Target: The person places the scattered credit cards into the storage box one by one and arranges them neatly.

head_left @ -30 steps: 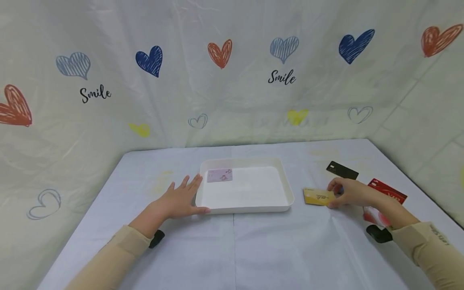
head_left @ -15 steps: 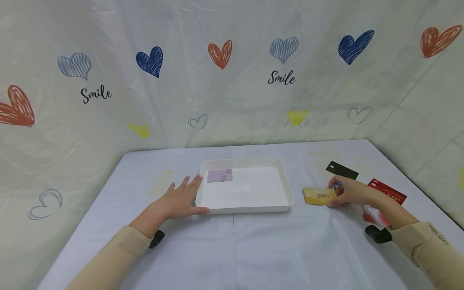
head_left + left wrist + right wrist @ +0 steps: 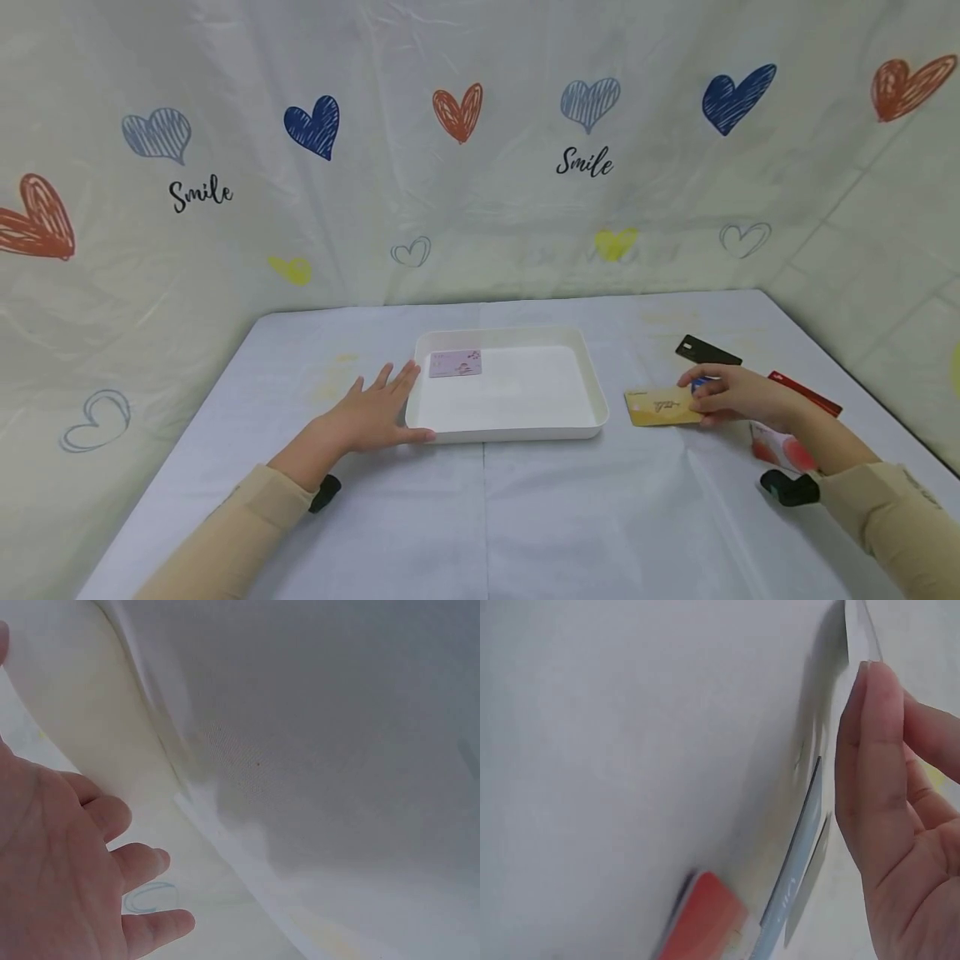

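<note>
A gold card [image 3: 660, 408] lies low over the white cloth, right of a shallow white tray [image 3: 517, 434]. My right hand [image 3: 738, 396] pinches its right end between thumb and fingertips; the right wrist view shows the card's thin edge [image 3: 860, 634] at those fingertips. Part of a blue card [image 3: 701, 382] peeps out beneath the hand. With fingers spread, my left hand [image 3: 372, 417] touches the tray's left side, its thumb along the front rim. Inside the tray, near the back left corner, a pale purple card [image 3: 454, 363] lies flat.
Behind my right hand is a black card [image 3: 708, 351]. A red card [image 3: 806, 393] and a pink-and-white card [image 3: 782, 450] lie to the right, partly covered by my right forearm. A wall sheet with printed hearts [image 3: 457, 112] hangs behind the table.
My right hand has shifted slightly right, and its fingers have changed their grip at the gold card's end; more of that card shows. My left hand and the tray stay put.
</note>
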A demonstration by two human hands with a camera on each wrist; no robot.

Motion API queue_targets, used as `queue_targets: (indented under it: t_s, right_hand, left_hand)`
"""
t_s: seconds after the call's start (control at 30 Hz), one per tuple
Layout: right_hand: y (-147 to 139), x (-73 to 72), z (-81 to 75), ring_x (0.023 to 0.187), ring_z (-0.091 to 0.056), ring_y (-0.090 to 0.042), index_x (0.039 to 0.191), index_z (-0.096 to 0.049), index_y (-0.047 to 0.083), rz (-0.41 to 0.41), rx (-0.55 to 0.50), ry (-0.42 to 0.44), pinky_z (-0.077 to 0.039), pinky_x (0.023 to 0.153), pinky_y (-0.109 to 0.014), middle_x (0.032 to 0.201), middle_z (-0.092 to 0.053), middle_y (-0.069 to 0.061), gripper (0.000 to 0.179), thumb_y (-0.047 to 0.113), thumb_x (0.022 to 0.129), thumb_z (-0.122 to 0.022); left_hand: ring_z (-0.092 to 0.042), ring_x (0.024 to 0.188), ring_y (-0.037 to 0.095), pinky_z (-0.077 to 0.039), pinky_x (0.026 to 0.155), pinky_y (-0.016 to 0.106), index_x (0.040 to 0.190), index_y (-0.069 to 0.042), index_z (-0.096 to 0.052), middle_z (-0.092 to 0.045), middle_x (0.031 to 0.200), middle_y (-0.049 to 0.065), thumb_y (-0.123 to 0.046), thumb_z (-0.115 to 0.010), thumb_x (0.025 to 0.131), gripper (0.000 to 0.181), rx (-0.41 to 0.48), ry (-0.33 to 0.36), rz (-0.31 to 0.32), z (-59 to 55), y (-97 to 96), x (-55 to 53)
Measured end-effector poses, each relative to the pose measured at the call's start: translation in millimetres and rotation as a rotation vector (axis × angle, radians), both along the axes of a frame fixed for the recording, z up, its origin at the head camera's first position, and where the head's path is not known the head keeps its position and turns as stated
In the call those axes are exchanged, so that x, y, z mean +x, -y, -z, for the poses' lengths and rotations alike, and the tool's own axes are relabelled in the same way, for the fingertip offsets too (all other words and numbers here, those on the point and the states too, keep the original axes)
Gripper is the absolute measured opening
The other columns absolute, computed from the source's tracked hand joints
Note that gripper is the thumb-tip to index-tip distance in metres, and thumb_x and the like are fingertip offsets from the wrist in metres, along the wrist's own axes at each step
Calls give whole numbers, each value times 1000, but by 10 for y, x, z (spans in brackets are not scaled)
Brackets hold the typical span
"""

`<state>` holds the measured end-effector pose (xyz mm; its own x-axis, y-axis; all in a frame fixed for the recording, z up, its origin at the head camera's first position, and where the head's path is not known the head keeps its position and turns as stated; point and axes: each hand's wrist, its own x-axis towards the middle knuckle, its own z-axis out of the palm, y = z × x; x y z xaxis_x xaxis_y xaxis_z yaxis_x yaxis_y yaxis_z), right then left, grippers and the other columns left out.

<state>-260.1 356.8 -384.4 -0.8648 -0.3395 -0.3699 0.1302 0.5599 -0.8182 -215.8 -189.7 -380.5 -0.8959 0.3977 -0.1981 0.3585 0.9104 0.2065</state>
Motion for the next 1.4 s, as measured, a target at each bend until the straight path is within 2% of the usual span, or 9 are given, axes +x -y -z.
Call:
queue_targets:
  t_s: [0.13,0.3,0.57,0.83,1.0,1.13,1.4]
  right_hand:
    - [-11,5,1,94,-63,-23,135,-45,-10,24,-89,29,-60,79,-30,101,-58,-10,42,4,101,-65]
    - [-11,10,-76,90,-66,-17,128,-55,5,24,-184,41,-60,80,-30,98,-63,-5,29,5,101,-65]
    - [40,-17,-253,93,-66,-18,135,-49,0,80,-146,4,-60,83,-32,100,-62,-6,41,8,100,-67]
    - [86,-18,-397,95,-67,-20,127,-56,14,76,-180,-29,-60,84,-34,104,-59,-7,27,8,102,-65]
    - [231,-24,-460,98,-65,-17,130,-52,9,69,-171,-27,-59,87,-35,106,-60,-7,31,11,102,-65]
    - [377,-41,-483,96,-67,-17,131,-51,7,52,-205,-18,-59,86,-34,102,-62,-6,33,8,101,-65]
    - [695,-75,-444,96,-66,-19,136,-48,1,28,-219,-8,-59,84,-31,103,-61,-7,41,7,100,-67]
  left_hand:
    - [-9,155,43,-12,116,71,164,-1,-12,-14,170,14,-74,-61,89,115,-1,2,-3,4,-2,-7]
    - [-9,155,41,-12,116,71,164,-2,-11,-13,171,13,-75,-60,88,116,-10,3,-11,19,-1,-18]
    - [-9,155,40,-12,116,71,164,-3,-11,-13,171,13,-75,-60,88,116,-12,-3,-10,28,2,-18]
    - [-9,155,41,-12,116,71,164,-2,-11,-14,170,14,-75,-60,88,116,-6,2,-11,32,2,-18]
    - [-9,155,41,-12,116,71,164,-2,-11,-13,170,13,-75,-61,88,116,-12,4,-17,1,-3,-19]
    - [-10,155,41,-12,116,71,164,-2,-11,-14,170,14,-75,-61,88,116,-15,3,-17,-1,-4,-11]
    - [-10,155,41,-12,116,72,164,-2,-11,-14,170,14,-75,-60,88,116,-12,-6,-9,17,-6,-19]
